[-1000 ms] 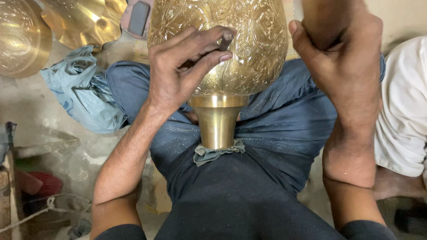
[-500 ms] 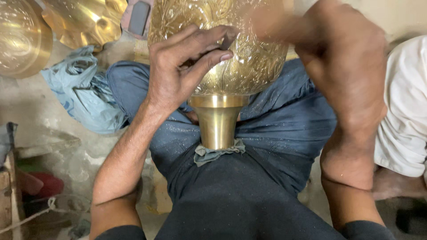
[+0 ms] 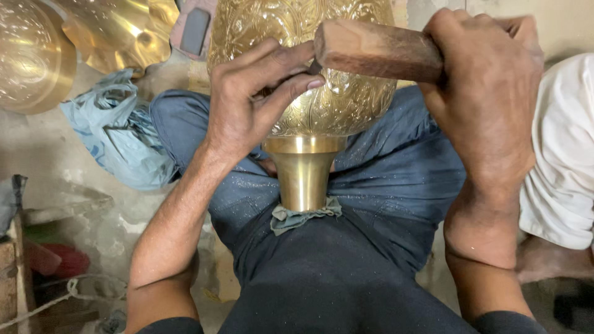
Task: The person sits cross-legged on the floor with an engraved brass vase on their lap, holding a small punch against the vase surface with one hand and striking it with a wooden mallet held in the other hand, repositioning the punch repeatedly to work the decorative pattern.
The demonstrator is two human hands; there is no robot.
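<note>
Between both hands [image 3: 260, 105], engraved brass vase [image 3: 346, 105]

The brass vase [image 3: 309, 93] runs off the top edge; the left hand [image 3: 253, 99] hides whatever thin tool its fingers pinch.

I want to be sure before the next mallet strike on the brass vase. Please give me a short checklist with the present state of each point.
1. Left hand holds a small tool pinched against the engraved brass vase: ok.
2. Right hand grips the wooden mallet firmly: ok.
3. Mallet head meets the tool's end, not the fingers: cannot tell, the contact spot is mostly hidden.
4. Vase neck rests on the cloth pad between the legs: ok.
5. Tool tip sits on the intended line of the pattern: cannot tell, hidden by the fingers.
</note>
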